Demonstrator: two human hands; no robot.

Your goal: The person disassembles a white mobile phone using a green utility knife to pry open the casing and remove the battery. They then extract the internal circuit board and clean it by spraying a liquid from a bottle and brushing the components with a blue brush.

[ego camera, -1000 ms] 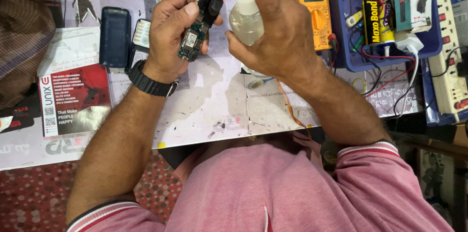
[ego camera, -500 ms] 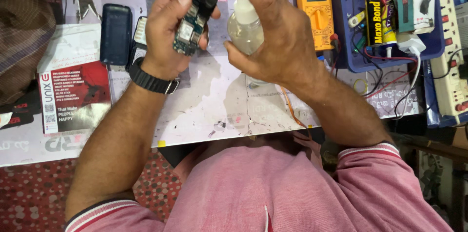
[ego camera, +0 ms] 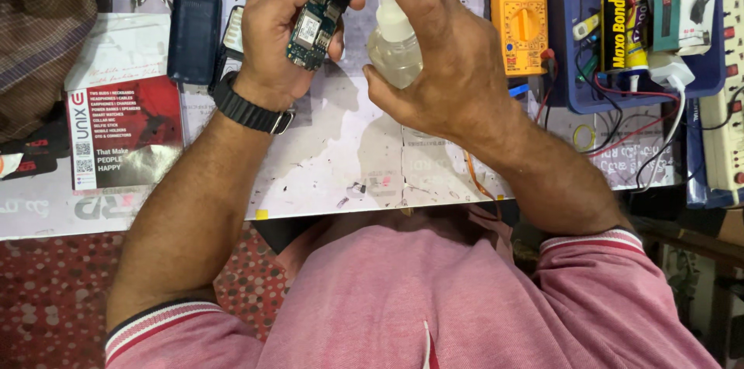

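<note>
The counter (ego camera: 349, 175) carried a pale, stained and scratched paper covering, with a crack running down near its front edge. Left of the counter's middle lay a red and white printed leaflet (ego camera: 124, 136), and just behind the leaflet a dark blue phone (ego camera: 194, 32). To the right of the middle stood an orange multimeter (ego camera: 523, 24), and beyond it a blue tray (ego camera: 566, 67) of small tools. A white power strip (ego camera: 728, 90) lay at the counter's far right end. Below the counter's front edge, on the left, showed a red patterned floor covering (ego camera: 54, 291). The light was even and soft.
</note>
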